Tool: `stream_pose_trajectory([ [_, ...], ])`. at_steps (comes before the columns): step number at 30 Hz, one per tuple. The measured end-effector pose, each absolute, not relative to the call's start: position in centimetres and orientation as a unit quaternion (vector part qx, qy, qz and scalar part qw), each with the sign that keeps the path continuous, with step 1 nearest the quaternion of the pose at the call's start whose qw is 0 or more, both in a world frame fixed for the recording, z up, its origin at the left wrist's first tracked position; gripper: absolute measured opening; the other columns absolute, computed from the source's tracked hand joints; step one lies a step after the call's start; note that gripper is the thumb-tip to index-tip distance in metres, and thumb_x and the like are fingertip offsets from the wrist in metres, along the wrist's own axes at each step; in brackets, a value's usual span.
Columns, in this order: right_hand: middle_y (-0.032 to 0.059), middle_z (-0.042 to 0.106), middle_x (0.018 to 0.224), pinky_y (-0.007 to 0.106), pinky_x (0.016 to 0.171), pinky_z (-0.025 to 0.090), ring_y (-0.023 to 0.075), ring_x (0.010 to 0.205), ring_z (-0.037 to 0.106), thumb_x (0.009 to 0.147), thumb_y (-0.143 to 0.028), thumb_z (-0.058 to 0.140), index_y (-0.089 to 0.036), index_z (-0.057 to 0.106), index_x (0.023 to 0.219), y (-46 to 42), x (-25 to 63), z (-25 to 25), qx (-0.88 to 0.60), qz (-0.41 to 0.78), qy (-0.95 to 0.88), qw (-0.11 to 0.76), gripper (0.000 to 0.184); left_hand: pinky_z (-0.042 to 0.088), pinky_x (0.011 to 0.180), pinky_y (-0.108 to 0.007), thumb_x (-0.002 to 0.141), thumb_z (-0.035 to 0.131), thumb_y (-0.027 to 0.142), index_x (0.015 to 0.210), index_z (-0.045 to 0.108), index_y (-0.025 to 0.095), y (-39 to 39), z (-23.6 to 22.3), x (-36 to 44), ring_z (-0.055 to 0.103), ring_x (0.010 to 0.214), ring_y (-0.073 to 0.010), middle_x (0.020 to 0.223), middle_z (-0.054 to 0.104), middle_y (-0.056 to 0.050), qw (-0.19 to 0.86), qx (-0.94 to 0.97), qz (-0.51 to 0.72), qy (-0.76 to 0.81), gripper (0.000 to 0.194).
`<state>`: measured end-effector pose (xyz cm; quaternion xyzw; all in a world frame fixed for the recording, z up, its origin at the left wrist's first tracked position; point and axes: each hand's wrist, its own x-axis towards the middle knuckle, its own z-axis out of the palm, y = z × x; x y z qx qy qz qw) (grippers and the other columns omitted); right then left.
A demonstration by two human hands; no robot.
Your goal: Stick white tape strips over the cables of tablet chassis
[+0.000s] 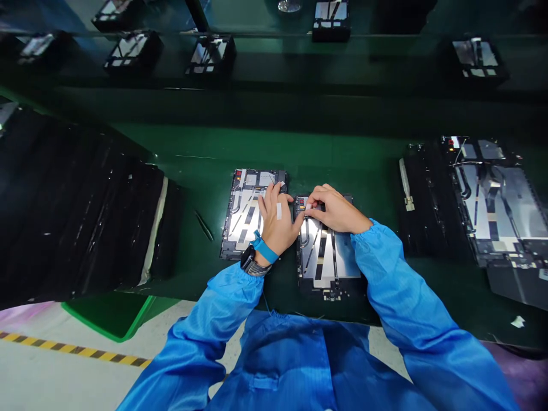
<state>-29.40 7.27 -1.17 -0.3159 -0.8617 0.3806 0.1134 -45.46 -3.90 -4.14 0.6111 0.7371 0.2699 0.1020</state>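
Note:
Two opened tablets lie side by side on the green bench, their silver plates, black cables and boards exposed. My left hand [277,221] stretches over the left tablet [240,214], fingers extended and thumb reaching toward the right tablet [345,257]. A short white tape strip [279,211] sticks to the back of this hand, and a blue wrist strap [264,249] and a watch are on its wrist. My right hand [331,208] pinches what looks like a small white tape piece [308,207] at the right tablet's upper left corner, near a red part.
Dark tweezers [204,225] lie left of the tablets. A long row of black tablets [81,205] stands at the left; another stack [423,200], with an opened tablet [505,200] on it, is at the right. Small black units line the shelf behind. Below sits a green bin [115,314].

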Motion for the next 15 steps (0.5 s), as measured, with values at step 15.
stream_pose_trajectory([
  [15,0.0034,0.066,0.09,0.039,0.092,0.033,0.0253,0.098,0.054,0.092,-0.021,0.077,-0.021,0.065,0.085,5.8,-29.6,-1.1,-0.371,0.339,-0.857,0.11,0.014,0.018,0.13,-0.073,0.098,0.063,0.034,0.112,0.052,0.02,-3.9,-4.1,-45.4,0.023,0.165,-0.0414,0.167,0.041,-0.026,0.096,0.618,0.269,0.733,0.023],
])
